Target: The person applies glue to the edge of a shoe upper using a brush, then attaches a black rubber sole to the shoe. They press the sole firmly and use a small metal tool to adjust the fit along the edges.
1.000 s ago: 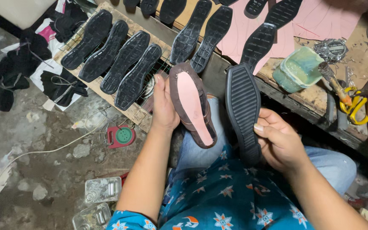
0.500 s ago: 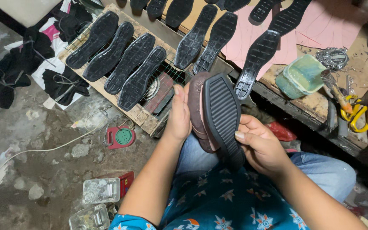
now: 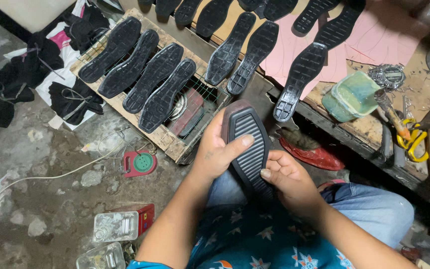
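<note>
Both hands grip a black ridged sole (image 3: pixel 249 147) w/ a shoe upper beneath it, held over the lap, tread up. Left hand (image 3: pixel 215 152) wraps the left edge, thumb pressed across the tread; right hand (image 3: pixel 284 177) clamps the lower right edge, fingers curled. More black soles (image 3: pixel 140 74) lie in rows on a wooden rack (image 3: pixel 167 142) just ahead. Yellow-handled scissors (image 3: pixel 411 139) & green tub (image 3: pixel 352 94) on bench at right.

2 bare forearms, left hand (image 3: pixel 215 154) and right hand (image 3: pixel 287 179) without gloves or rings, short blue sleeve edge, teal floral-print garment, light blue jeans
</note>
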